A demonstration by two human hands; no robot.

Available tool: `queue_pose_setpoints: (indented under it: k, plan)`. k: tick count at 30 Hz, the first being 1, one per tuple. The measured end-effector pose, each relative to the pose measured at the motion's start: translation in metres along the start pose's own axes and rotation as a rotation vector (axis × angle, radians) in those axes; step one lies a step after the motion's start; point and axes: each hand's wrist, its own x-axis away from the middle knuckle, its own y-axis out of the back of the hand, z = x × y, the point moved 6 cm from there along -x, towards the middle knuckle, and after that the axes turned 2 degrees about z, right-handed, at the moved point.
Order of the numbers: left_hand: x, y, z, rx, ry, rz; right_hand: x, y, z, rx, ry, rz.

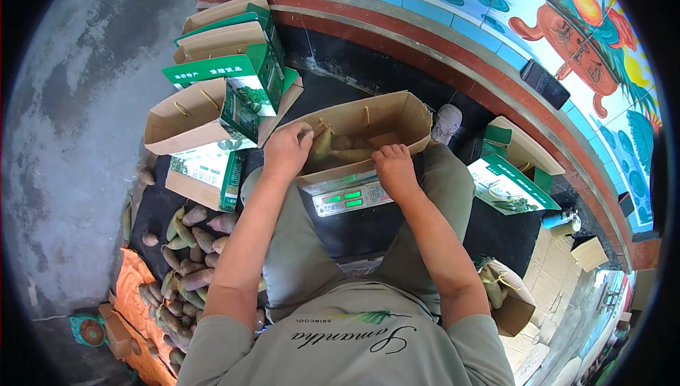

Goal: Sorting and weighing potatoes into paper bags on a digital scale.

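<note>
Between my knees an open brown cardboard box (397,118) with yellow cord handles sits on a digital scale (352,199) with lit green displays. Inside it lie several long green radishes (322,146), partly hidden by the near wall. My left hand (287,149) is closed over the box's left edge, with its fingertips close to a cord handle and the nearest radish. On the near rim, towards the right, my right hand (395,168) curls its fingers over the cardboard.
Green and brown gift boxes (219,67) stand at the left, another box (511,177) at the right. Loose radishes (191,258) are heaped by my left leg, near an orange sheet (138,301). A box with radishes (513,304) stands right. A phone (544,83) rests by the tiled wall.
</note>
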Motion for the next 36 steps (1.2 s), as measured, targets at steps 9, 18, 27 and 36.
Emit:
queue_pose_setpoints:
  k: [9, 18, 27, 36]
  plan:
    - [0.001, 0.023, 0.001, 0.170, -0.027, -0.170, 0.000, 0.023, -0.005, -0.094, -0.028, -0.107]
    - [0.095, 0.076, 0.158, 0.243, 0.283, -0.442, 0.000, 0.085, -0.038, -0.251, -0.178, -0.224]
    - [0.346, -0.003, 0.298, -0.171, 0.755, 0.036, 0.026, 0.089, -0.110, -0.535, -0.525, -0.316]
    - [0.503, -0.070, 0.346, -0.381, 1.021, 0.551, 0.110, 0.122, -0.180, -1.021, -1.067, -0.681]
